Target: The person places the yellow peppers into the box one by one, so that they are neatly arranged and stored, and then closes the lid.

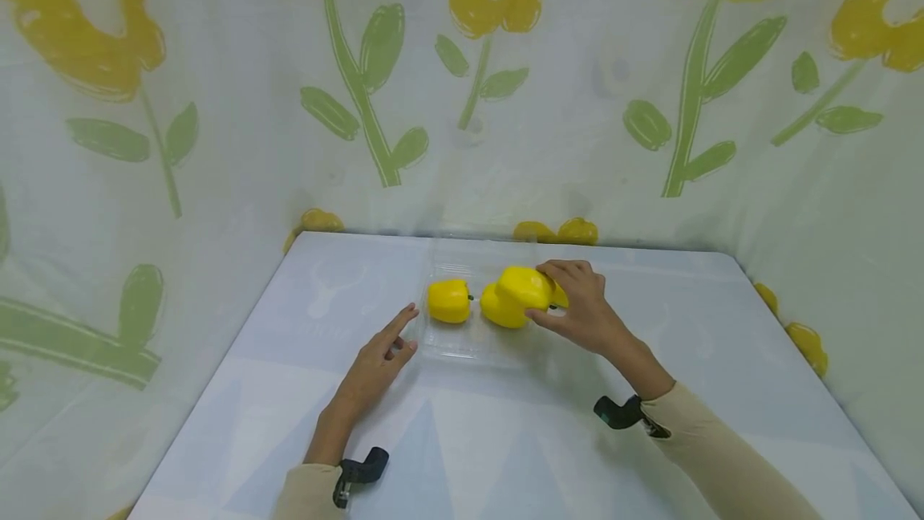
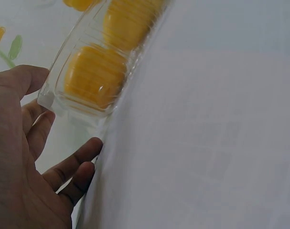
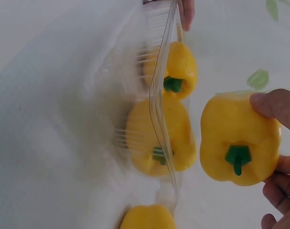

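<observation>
A yellow bell pepper (image 3: 240, 138) with a green stem is held by my right hand (image 1: 581, 303), thumb on one side and fingers on the other. It is above a clear plastic container (image 1: 451, 353), overlapping a second yellow pepper (image 1: 498, 311) lying inside. Another pepper (image 1: 448, 301) lies in the container's left half. My left hand (image 1: 371, 371) is beside the container's left side, fingers loosely extended. In the left wrist view, fingertips (image 2: 37, 76) are right at the container's corner.
One more yellow pepper (image 3: 147, 219) lies outside the container on its right, partly hidden by my right hand in the head view. The pale table (image 1: 476, 440) has a printed pattern. A flower-printed curtain (image 1: 549, 127) hangs behind and along the sides.
</observation>
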Demonstrator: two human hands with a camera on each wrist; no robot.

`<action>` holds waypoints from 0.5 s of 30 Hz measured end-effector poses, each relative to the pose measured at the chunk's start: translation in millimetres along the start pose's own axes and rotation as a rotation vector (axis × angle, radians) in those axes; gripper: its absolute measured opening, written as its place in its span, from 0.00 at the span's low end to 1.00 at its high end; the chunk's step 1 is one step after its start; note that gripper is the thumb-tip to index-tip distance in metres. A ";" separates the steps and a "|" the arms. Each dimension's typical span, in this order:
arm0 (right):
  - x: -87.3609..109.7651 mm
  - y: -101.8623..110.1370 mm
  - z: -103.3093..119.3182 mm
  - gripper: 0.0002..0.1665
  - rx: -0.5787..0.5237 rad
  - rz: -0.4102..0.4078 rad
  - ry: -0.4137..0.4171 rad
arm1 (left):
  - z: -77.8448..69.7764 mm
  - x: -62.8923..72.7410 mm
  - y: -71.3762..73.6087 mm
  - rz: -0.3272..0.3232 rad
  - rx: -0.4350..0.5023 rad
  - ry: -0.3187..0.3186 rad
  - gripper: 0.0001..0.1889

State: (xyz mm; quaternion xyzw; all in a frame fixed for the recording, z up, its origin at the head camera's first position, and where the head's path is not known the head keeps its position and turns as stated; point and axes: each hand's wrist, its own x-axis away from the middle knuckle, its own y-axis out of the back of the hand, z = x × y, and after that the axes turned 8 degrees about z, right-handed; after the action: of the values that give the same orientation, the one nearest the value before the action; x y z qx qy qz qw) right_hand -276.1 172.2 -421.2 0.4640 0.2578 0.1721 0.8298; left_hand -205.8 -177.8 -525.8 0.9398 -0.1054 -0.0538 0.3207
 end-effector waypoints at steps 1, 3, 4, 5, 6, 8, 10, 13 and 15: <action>-0.5 -1.3 1.1 0.40 0.003 0.002 -0.001 | -0.2 0.2 -0.2 0.000 -0.001 0.001 0.30; -1.8 -3.5 3.9 0.40 0.004 0.001 0.005 | -0.5 0.5 -0.3 0.000 -0.003 -0.001 0.30; -2.6 -4.4 5.1 0.40 0.005 -0.002 0.015 | -0.6 0.6 -0.1 -0.001 -0.004 -0.002 0.30; -3.5 -5.4 6.2 0.40 0.006 -0.003 0.023 | -0.8 0.7 0.1 -0.002 -0.004 -0.002 0.30; -4.4 -6.4 7.3 0.40 0.007 -0.004 0.031 | -0.9 0.7 0.3 -0.002 -0.006 -0.003 0.30; -6.4 -8.6 9.1 0.40 0.008 -0.001 0.045 | -0.9 0.7 0.6 -0.006 -0.008 -0.004 0.30; -7.8 -10.9 11.3 0.40 0.007 0.006 0.054 | -0.5 0.4 0.4 -0.010 -0.011 -0.004 0.30; -8.6 -14.3 14.4 0.41 0.008 0.021 0.051 | 0.4 -0.1 -0.5 -0.012 -0.011 -0.010 0.30; -8.8 -16.6 16.3 0.41 0.012 0.032 0.044 | 1.0 -0.4 -1.1 -0.011 -0.009 -0.013 0.30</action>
State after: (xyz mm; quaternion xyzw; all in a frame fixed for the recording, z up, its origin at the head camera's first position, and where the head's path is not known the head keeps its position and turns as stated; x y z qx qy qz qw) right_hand -272.8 148.1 -425.9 0.4692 0.2697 0.1939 0.8183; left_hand -206.2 -177.4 -527.3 0.9384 -0.1022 -0.0621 0.3241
